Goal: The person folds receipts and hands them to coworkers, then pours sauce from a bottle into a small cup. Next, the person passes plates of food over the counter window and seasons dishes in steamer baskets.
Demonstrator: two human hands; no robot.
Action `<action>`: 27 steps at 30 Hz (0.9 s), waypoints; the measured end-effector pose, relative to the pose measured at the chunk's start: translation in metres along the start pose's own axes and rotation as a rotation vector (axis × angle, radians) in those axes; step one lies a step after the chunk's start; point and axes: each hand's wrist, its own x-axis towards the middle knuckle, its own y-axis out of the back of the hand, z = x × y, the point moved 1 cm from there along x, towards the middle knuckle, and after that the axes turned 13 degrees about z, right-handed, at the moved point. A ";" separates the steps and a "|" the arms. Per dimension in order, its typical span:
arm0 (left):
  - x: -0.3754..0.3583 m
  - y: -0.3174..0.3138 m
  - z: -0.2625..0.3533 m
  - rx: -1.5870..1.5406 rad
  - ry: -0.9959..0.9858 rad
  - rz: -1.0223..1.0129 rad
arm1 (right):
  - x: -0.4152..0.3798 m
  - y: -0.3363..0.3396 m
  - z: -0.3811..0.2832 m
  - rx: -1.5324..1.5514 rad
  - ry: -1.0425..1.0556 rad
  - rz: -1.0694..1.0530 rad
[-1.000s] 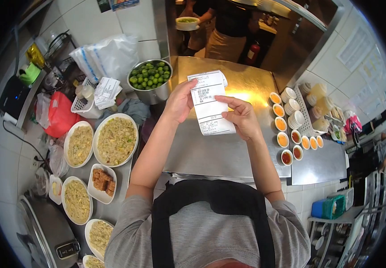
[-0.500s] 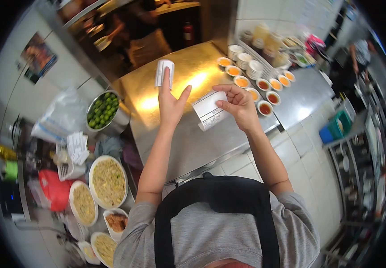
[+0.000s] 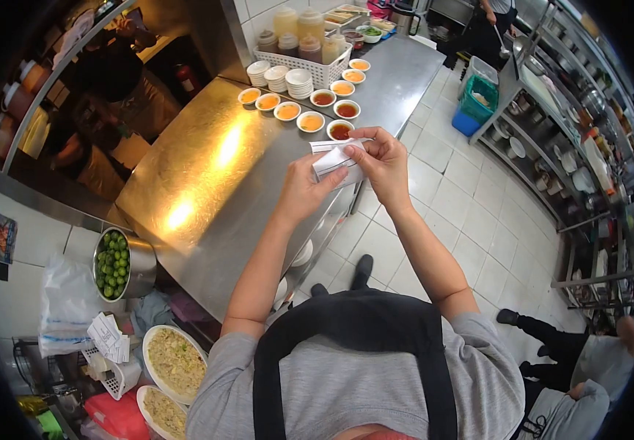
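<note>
Here's the paper slip, curled and raised over the counter's near edge, with both hands closed on it: the left hand pinches its left side, thumb in front, while the right hand nips its right end between thumb and fingers, likely taming that curl. Toward the far edge, 3 stacks of white dishes line up beside a bottle basket, presumably for easy reach.
</note>
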 end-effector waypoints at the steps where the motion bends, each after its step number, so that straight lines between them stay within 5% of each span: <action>1: 0.000 -0.005 -0.006 -0.053 0.088 -0.080 | 0.000 0.008 -0.001 -0.139 0.063 -0.009; 3: -0.001 -0.016 -0.011 -0.108 0.169 -0.155 | 0.001 0.026 -0.011 -0.434 0.250 -0.032; 6: -0.001 -0.032 -0.007 -0.237 0.262 -0.192 | 0.006 0.040 -0.028 -0.389 0.525 -0.033; 8: -0.002 -0.045 0.001 -0.308 0.270 -0.229 | 0.007 0.052 -0.030 -0.328 0.417 -0.057; 10: -0.002 -0.057 -0.001 -0.313 0.300 -0.229 | 0.012 0.069 -0.027 -0.317 0.087 -0.189; 14: -0.005 -0.081 0.007 -0.358 0.349 -0.199 | 0.024 0.095 -0.024 -0.244 0.143 -0.248; 20: -0.002 -0.095 0.010 -0.280 0.393 -0.098 | 0.037 0.107 -0.024 -0.018 -0.233 -0.320; 27: 0.001 -0.088 0.014 -0.242 0.436 0.097 | 0.054 0.085 -0.009 0.065 -0.306 -0.394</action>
